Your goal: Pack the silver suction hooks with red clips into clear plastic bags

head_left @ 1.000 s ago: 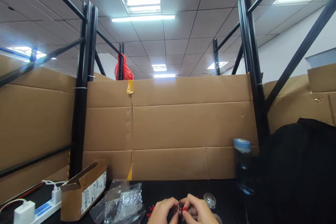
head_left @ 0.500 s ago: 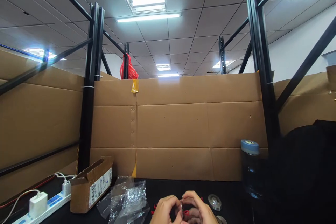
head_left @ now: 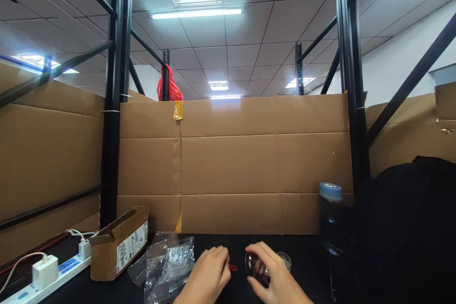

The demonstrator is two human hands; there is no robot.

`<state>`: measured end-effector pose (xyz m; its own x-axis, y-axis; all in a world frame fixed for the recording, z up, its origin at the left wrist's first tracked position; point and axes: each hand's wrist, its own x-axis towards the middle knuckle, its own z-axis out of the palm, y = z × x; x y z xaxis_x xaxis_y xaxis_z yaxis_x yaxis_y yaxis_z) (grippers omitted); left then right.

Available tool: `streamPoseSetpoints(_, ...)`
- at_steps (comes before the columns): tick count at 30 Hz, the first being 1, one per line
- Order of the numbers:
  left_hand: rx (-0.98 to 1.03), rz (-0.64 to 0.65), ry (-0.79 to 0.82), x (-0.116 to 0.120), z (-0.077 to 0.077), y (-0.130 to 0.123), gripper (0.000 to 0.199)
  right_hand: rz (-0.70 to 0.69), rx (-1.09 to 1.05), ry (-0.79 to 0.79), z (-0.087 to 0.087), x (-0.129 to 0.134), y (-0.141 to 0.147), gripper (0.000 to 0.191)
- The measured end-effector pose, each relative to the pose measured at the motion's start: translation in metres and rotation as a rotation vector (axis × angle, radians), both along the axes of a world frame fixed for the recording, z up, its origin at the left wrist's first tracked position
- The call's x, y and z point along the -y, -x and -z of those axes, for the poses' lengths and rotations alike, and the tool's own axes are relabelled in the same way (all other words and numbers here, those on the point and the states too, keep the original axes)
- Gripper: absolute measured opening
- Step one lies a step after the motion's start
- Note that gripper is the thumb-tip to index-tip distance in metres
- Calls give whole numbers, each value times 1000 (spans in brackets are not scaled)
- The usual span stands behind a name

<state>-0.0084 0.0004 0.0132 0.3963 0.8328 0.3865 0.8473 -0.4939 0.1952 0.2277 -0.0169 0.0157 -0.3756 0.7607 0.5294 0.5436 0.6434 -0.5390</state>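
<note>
My left hand is low in the middle, its fingers bent and pressed together. A small loop of red cord shows right beside its fingertips; whether they grip it is hidden. To the right, my right hand curls its thumb and fingers around a dark, glossy round piece, tilted on edge. Just behind those fingers, a clear or metallic round disc lies on the black tabletop, partly covered by the hand.
Crumpled clear plastic bags lie left of my hands, beside an opened cardboard box with a label. A white power strip with chargers is far left. A blue-capped bottle and a black bulky shape stand right. Cardboard panels close the back.
My hands were together over a thin piece with red bits around it. Now they are apart, the left further left, the right around the dark round piece. The whole view has shifted slightly.
</note>
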Motion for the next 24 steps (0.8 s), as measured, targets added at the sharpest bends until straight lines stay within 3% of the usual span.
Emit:
streamPoseSetpoints(5,-150,-174,-11,-4,0,30,28,332,181,-13,-10,-17,-41,49)
streamPoseSetpoints(10,-193,-238,55,-6,3,33,29,563,368,103,12,-45,-79,36)
streamPoseSetpoints(16,-135,-247,59,-3,-3,33,25,549,275,189,33,-58,-90,29)
streamPoseSetpoints(24,-79,-237,52,-2,-6,35,23,548,355,229,16,-45,-80,28)
